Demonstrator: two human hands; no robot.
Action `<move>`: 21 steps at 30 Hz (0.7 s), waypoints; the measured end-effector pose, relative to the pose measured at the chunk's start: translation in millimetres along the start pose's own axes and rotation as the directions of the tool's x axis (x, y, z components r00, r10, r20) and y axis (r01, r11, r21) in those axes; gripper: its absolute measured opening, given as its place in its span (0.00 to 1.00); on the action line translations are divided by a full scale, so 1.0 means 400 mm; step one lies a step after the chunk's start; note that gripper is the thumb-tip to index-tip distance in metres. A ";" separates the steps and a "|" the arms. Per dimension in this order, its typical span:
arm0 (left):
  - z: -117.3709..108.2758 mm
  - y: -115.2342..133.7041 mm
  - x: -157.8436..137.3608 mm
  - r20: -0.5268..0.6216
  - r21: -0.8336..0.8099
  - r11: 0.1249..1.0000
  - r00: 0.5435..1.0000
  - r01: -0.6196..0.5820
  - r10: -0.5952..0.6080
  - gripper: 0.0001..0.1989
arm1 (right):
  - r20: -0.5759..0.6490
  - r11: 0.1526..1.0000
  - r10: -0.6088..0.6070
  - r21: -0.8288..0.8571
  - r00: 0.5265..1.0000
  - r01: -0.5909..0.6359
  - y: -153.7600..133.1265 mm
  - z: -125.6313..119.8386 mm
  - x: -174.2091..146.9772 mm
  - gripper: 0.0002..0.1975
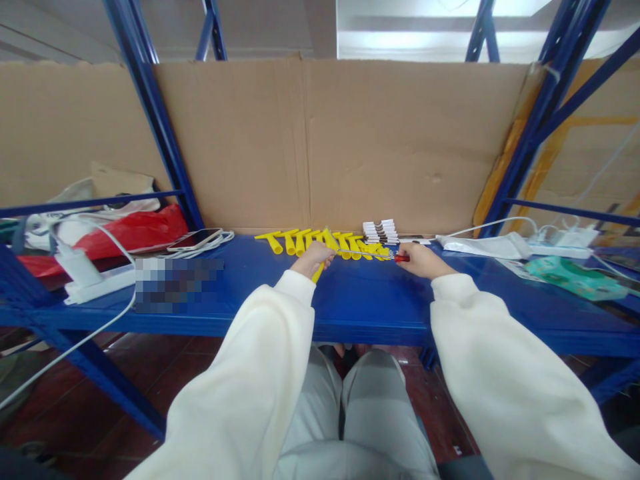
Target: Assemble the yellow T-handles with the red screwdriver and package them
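Observation:
My left hand [316, 256] is closed around a yellow T-shaped plastic piece [318, 273], whose lower end sticks out below the fingers. In my right hand [416, 259] is the red handle of what looks like a screwdriver [401, 258]. Its thin metal shaft runs left to the piece in my left hand; whether the tip touches it I cannot tell. Behind my hands several more yellow T-shaped pieces [275, 244] lie in a row. Small yellow parts [382, 251] are heaped beside the shaft. A stack of white pieces with dark bands [380, 231] stands behind them.
The blue shelf top [370, 300] has a cardboard sheet [240, 147] along its back. To the left lie a phone [195, 239], a white power strip [103, 283] and a red bag [135, 233]. On the right are a white packet [483, 245] and a green packet [575, 277].

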State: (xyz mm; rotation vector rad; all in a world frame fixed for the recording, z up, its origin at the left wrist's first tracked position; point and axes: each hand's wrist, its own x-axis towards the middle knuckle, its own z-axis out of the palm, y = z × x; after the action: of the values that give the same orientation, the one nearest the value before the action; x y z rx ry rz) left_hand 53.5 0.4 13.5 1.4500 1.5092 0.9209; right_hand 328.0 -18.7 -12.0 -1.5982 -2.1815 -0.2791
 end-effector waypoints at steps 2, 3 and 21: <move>0.001 -0.002 0.003 -0.002 0.002 1.000 1.000 0.002 -0.002 0.15 | 0.016 0.999 -0.008 -0.036 1.000 0.008 -0.007 -0.008 -0.006 0.02; 0.002 -0.003 0.005 0.000 0.001 1.000 1.000 0.003 -0.003 0.15 | 0.023 0.999 -0.010 -0.048 1.000 0.011 -0.010 -0.012 -0.009 0.02; 0.011 -0.018 0.029 -0.021 -0.013 1.000 1.000 0.017 -0.018 0.11 | -0.028 0.987 0.035 -0.153 0.999 -0.039 -0.037 -0.036 -0.023 0.05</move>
State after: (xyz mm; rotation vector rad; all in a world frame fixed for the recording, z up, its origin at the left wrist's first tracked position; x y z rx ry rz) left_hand 55.0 11.2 4.3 1.4202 1.5268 0.9366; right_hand 319.3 -36.8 -2.1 -1.7045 -2.1540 -0.4640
